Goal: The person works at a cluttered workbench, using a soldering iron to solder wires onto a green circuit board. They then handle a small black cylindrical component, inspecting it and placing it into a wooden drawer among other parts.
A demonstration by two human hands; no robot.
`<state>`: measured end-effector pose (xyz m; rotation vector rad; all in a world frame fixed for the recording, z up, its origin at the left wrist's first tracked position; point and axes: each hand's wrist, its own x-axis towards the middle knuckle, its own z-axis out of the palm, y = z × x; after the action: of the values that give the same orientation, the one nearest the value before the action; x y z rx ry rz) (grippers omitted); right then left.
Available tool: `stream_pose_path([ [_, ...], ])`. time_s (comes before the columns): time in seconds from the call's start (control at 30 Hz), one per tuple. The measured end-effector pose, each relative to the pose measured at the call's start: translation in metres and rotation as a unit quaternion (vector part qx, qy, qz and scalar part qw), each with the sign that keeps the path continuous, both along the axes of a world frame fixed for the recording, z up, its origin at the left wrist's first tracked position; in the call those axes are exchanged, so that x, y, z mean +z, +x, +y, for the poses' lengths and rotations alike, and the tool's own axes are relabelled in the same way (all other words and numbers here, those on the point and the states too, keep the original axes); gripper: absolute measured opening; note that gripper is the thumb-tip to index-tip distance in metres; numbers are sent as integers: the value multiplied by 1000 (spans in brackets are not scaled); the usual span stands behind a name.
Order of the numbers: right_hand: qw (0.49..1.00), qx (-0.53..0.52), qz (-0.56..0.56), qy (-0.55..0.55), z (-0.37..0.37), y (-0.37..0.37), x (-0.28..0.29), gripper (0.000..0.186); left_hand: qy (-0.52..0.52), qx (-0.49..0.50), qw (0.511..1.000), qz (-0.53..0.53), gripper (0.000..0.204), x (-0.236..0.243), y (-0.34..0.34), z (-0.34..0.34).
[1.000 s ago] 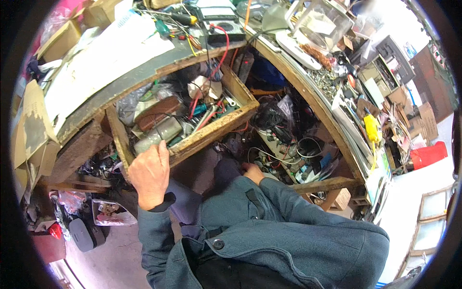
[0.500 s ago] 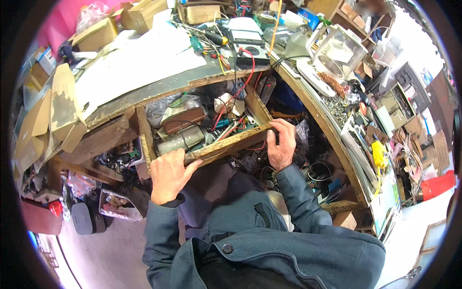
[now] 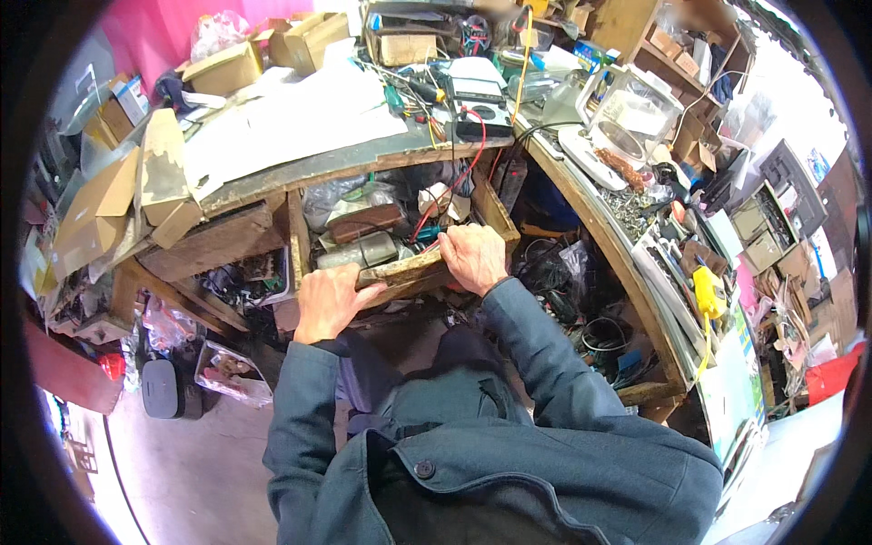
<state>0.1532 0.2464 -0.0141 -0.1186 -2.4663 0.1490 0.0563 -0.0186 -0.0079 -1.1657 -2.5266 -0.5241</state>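
Note:
A wooden drawer (image 3: 413, 272) is pulled partly out from under the workbench. My left hand (image 3: 329, 302) grips the left part of its front board, thumb along the top edge. Farther right on the same board, my right hand (image 3: 474, 257) has its fingers curled over the edge. Inside the drawer lie a brown oblong case (image 3: 366, 222), a greyish cylinder-like item (image 3: 356, 251), plastic bags and small tools. A red cable (image 3: 474, 163) runs from the bench top down into the drawer.
White paper (image 3: 286, 127) covers much of the workbench, beside screwdrivers and a white-and-black device (image 3: 481, 116). Cardboard boxes (image 3: 95, 204) crowd the left. On the right, a side bench carries loose screws (image 3: 627, 202) and a yellow tool (image 3: 708, 292). A dark bin (image 3: 161, 389) stands on the floor.
The drawer has slid inward under the bench, so less of it shows. My right hand has shifted left along the front board, nearer my left hand. The whole view has moved slightly.

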Motion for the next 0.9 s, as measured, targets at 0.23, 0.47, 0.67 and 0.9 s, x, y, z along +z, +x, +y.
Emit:
stream_pose_path([
  [0.23, 1000, 11, 26, -10, -7, 17, 2, 32, -31, -32, 999, 26, 61, 7, 9, -10],
  [0.47, 998, 57, 1, -11, -35, 72, -2, 25, -25, -73, 997, -3, 52, -11, 62, -40],
  [0.67, 981, 135, -117, -73, -27, 55, 18, 25, -11, -92, 995, -37, 52, -9, 53, -35],
  [0.9, 966, 211, -146, 10, -24, -19, 75, 21, -32, -63, 995, -76, 45, -5, 56, -36],
])
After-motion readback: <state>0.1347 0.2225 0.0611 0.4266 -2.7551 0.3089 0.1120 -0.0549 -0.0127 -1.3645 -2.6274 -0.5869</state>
